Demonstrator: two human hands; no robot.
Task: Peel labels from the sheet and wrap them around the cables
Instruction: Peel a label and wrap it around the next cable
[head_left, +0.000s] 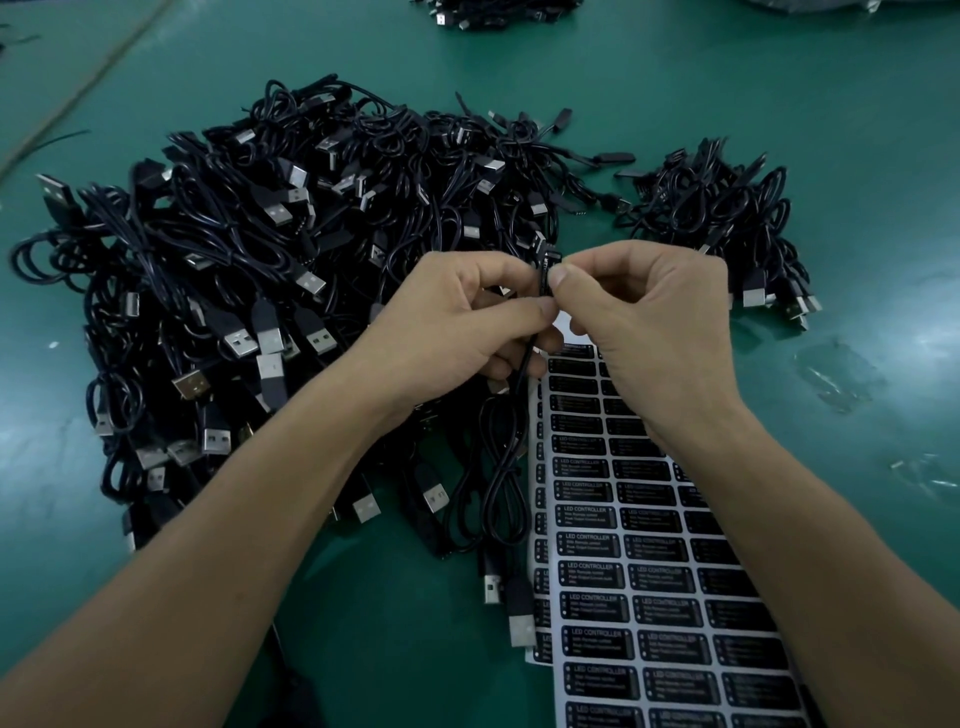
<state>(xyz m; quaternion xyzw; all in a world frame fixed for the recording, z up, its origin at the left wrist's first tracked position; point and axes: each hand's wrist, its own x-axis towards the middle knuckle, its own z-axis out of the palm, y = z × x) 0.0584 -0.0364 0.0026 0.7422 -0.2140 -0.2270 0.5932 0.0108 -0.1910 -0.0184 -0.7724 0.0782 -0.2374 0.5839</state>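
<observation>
Above the sheet, left hand and right hand pinch a cable; a slip could stick its label on crooked.

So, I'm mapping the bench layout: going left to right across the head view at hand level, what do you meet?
Big cable pile → left hand → held cable → right hand → small cable pile.
</observation>
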